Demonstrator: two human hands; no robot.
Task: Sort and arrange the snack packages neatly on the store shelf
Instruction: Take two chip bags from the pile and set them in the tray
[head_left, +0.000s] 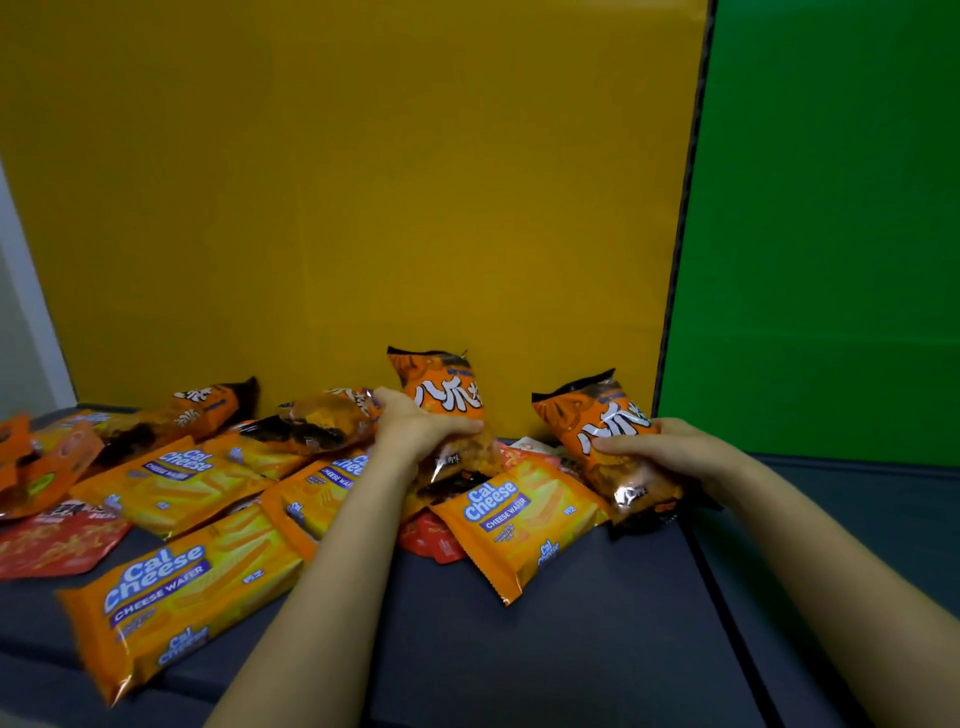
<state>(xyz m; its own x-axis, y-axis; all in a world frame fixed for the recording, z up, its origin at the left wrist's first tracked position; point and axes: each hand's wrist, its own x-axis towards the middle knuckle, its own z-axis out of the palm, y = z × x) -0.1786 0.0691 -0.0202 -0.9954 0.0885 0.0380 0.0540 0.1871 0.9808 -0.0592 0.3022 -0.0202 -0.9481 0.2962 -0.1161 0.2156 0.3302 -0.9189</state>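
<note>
Left hand grips a chip bag; right hand grips a second bag. Stood upright, either could topple onto the wafer pack; squeezing risks crushing.

Both bare forearms reach forward from bottom edge of view. Left hand: fingers and thumb curled round middle of upright orange bag. Right hand: out to right, slightly lower, grips second orange bag, bag's top leaning left. Hands well apart.
</note>
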